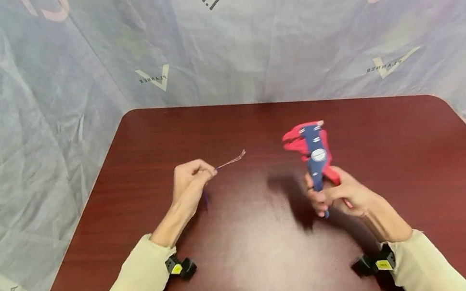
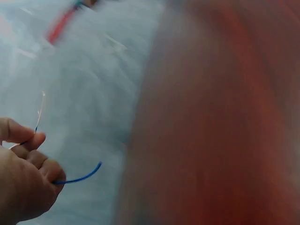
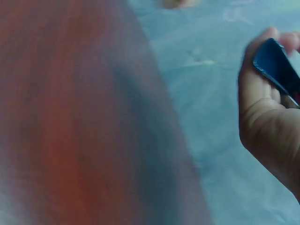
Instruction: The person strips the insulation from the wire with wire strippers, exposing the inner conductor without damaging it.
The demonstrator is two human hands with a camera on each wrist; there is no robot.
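Observation:
Between thumb and fingers, my left hand (image 1: 191,182) pinches a blue wire (image 2: 79,179). From the fingertips its bare copper strands (image 1: 232,160) stick out to the right, slightly splayed at the end. The wire's insulated tail hangs out below the hand, curving in the left wrist view. My right hand (image 1: 345,192) grips the handles of a red and blue wire stripper (image 1: 315,147), held upright over the table with its red jaws pointing left. A gap separates the stripper from the copper strands. The right wrist view shows only a blue handle end (image 3: 274,63) in the curled fingers.
Both hands are above a dark red-brown wooden table (image 1: 245,241) with rounded far corners. Grey printed sheeting (image 1: 246,42) hangs behind it and on the left side. Each wrist carries a black strapped camera (image 1: 181,267).

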